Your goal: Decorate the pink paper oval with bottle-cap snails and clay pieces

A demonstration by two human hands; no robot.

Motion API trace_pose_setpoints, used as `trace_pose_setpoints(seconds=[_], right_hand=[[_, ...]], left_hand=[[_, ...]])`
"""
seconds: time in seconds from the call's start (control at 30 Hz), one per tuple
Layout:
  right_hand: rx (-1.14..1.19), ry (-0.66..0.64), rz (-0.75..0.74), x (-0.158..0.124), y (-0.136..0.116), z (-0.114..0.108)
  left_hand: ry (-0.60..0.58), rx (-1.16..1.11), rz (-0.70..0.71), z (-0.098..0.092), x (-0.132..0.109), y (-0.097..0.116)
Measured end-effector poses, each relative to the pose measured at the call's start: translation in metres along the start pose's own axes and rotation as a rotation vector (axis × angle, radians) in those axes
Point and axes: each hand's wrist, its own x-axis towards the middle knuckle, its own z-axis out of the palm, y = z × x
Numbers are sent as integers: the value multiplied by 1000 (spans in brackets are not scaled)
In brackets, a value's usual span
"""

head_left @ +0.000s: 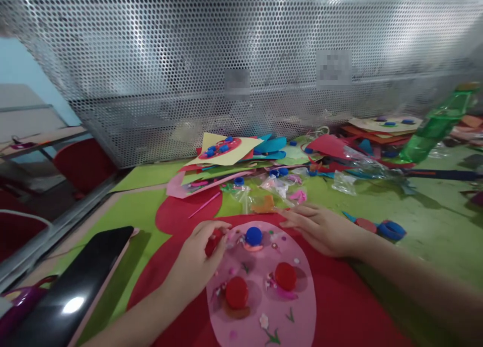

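Observation:
My left hand (194,261) is closed around a red bottle cap (213,242) at the left edge of a pink paper oval (305,307). The oval lies on a large red paper shape (339,301) and carries a blue bottle cap (254,236), two more red bottle caps (236,292) with modelling-clay bits at them, and small flower and leaf decorations. My right hand (322,229) lies with outstretched fingers over the upper right of the papers, holding nothing.
A phone (75,281) lies at the left. Behind my hands are stacked coloured papers (241,148), plastic bags (343,182) and clay scraps. A green bottle (433,123) leans at the right, near a roll of blue tape (391,230). A perforated metal panel (188,75) stands behind.

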Motion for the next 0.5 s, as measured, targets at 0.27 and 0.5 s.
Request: trace_pose_setpoints(seconds=[0.27,0.5], right_hand=[[68,-75,2,1,-6,-3],[17,-39,-50,2,-8,-5]], left_hand=[[-9,30,48,1,1,1],[-15,52,56,3,0,-2]])
